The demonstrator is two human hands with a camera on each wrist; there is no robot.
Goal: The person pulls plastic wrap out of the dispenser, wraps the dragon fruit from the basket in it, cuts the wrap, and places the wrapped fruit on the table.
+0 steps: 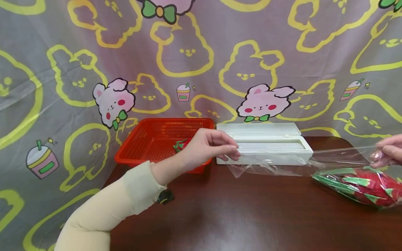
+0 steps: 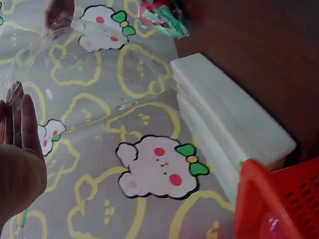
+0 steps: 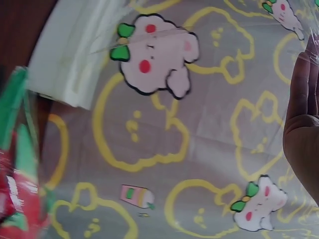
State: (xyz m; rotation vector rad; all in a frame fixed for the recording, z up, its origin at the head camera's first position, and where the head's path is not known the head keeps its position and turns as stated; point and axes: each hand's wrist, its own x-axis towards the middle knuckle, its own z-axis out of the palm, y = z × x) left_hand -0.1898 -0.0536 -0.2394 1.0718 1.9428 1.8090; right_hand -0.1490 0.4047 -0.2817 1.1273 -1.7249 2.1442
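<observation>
In the head view a sheet of clear cling film point(image 1: 270, 169) stretches sideways between two hands. My left hand point(image 1: 208, 148) pinches one end of it between thumb and fingers, in front of the white cling film box point(image 1: 267, 157). At the right edge my right hand point(image 1: 389, 151), partly cut off, grips the bunched other end. Just below that hand lies a dragon fruit point(image 1: 364, 186), red with green scales and covered in shiny film. The left wrist view also has my left hand point(image 2: 22, 164) at the film's edge.
A red plastic basket point(image 1: 125, 151) stands left of the box, with another dragon fruit point(image 1: 180, 145) inside. The box's lid point(image 1: 257, 129) is raised. Behind the dark wooden table point(image 1: 220, 216) hangs a patterned cloth point(image 1: 201, 87).
</observation>
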